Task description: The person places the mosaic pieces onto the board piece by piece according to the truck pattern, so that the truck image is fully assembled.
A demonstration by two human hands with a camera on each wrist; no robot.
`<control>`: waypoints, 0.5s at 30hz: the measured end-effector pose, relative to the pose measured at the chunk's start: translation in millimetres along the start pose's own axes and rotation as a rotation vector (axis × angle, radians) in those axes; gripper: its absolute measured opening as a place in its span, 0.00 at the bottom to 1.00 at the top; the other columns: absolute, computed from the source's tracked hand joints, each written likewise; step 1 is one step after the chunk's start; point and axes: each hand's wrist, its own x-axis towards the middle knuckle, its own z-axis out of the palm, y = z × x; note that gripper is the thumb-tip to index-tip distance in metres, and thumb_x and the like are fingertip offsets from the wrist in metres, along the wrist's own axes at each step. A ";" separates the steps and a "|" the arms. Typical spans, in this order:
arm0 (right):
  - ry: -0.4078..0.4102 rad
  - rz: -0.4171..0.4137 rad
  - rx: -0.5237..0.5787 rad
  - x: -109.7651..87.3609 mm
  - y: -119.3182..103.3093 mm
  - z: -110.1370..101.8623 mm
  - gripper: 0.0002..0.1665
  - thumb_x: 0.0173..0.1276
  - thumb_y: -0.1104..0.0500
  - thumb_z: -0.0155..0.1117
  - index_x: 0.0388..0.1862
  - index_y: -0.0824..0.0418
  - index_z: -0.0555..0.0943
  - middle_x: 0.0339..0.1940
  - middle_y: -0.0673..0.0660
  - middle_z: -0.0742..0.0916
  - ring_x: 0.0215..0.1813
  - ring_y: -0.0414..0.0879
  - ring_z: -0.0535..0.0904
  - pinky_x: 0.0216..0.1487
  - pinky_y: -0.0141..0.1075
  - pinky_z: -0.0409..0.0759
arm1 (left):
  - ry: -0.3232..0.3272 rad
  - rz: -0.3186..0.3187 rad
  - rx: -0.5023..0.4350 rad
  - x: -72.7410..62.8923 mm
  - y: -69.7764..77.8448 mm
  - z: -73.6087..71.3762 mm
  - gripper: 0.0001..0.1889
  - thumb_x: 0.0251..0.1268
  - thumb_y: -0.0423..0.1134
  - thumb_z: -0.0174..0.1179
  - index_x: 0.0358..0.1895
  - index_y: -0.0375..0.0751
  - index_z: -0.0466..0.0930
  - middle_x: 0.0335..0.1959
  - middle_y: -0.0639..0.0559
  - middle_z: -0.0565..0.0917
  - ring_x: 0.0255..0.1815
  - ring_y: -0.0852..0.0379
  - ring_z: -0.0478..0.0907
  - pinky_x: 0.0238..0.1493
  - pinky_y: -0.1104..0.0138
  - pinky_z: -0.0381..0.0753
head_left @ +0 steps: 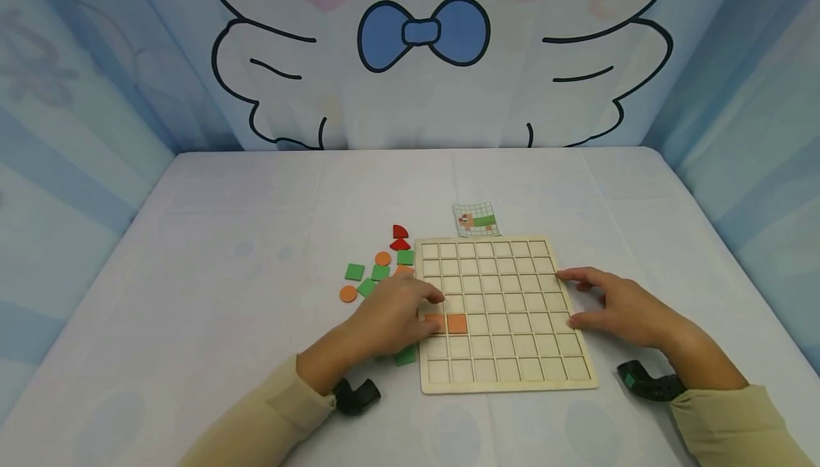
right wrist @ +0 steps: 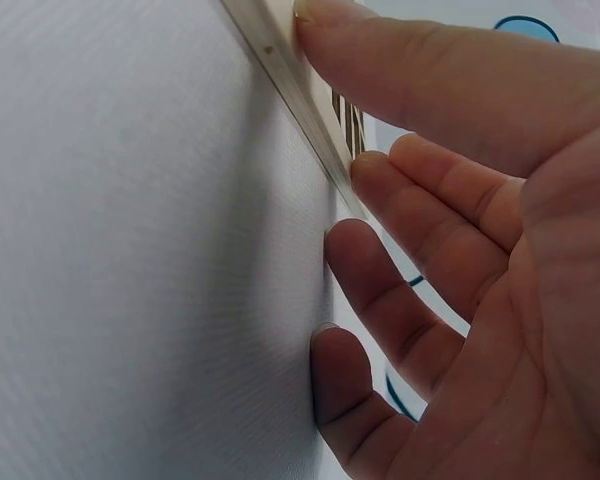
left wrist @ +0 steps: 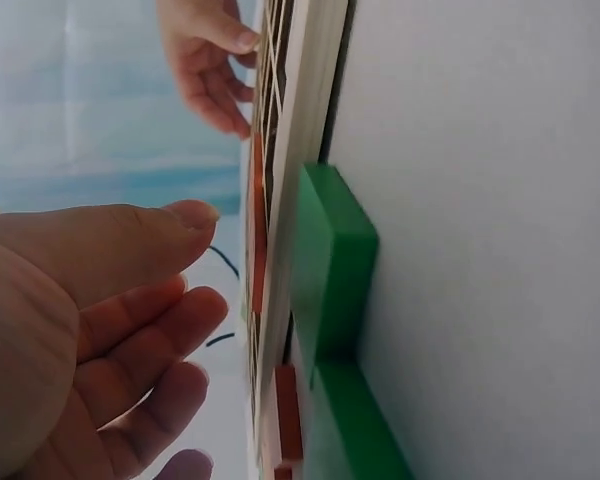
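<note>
Two flat orange square tiles, one partly covered by the thumb (head_left: 435, 320), the other in full view (head_left: 457, 323), lie side by side in the two leftmost cells of the third row from the near edge. Holder: pale wooden grid board (head_left: 515, 322), flat on the table; other visible cells bare.

Left hand (head_left: 397, 314) over the board's left edge, thumb by the outer tile. Wrist view: thumb and fingers spread, nothing pinched; cannot tell whether the thumb touches the tile. Right hand (head_left: 621, 307): thumb and forefinger apart, tips resting on the board's right edge, apparently steadying it.

Step looks like settling tiles in cells. Done well: turn each tile square to the dividers, press lightly at its middle, check no corner rides up; keep the right-hand contact light so the board doesn't skid.

Left of the board, loose and in no container: green square tiles (head_left: 354, 272), orange round discs (head_left: 348, 294), two red wedge-shaped pieces (head_left: 400, 244). Lifting the left wrist well clear should avoid scattering them.

Beyond the far edge: small printed grid card (head_left: 476, 219), coloured figure on it. All on a white cloth-covered table (head_left: 256, 239).
</note>
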 end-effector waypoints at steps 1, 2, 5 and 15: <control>0.000 0.001 0.000 0.1 0.0 0.0 0.42 0.60 0.51 0.77 0.70 0.61 0.72 0.59 0.63 0.79 0.57 0.58 0.74 0.56 0.56 0.71 | -0.005 -0.010 -0.010 -1.2 -1.4 -0.5 0.17 0.63 0.44 0.70 0.52 0.42 0.86 0.45 0.56 0.86 0.45 0.57 0.75 0.46 0.65 0.75; 0.000 0.002 -0.001 0.2 0.0 0.1 0.42 0.60 0.51 0.77 0.70 0.61 0.72 0.59 0.63 0.79 0.57 0.58 0.74 0.56 0.56 0.71 | -0.011 -0.024 -0.024 -2.5 -2.7 -1.2 0.17 0.63 0.44 0.70 0.53 0.42 0.85 0.43 0.56 0.85 0.45 0.58 0.74 0.45 0.66 0.75; -0.002 0.005 -0.005 0.5 0.1 0.0 0.42 0.60 0.50 0.77 0.70 0.61 0.72 0.59 0.63 0.79 0.57 0.58 0.74 0.56 0.56 0.72 | -0.024 -0.062 -0.060 -5.5 -6.6 -3.5 0.18 0.63 0.42 0.70 0.54 0.42 0.84 0.36 0.58 0.81 0.41 0.60 0.72 0.40 0.68 0.75; -0.004 0.006 -0.004 0.5 1.7 0.4 0.42 0.60 0.49 0.77 0.70 0.60 0.72 0.58 0.63 0.79 0.57 0.58 0.74 0.56 0.56 0.71 | 0.005 -0.106 -0.033 -16.0 -21.6 -10.9 0.19 0.62 0.40 0.71 0.56 0.43 0.84 0.46 0.56 0.83 0.47 0.57 0.74 0.48 0.63 0.77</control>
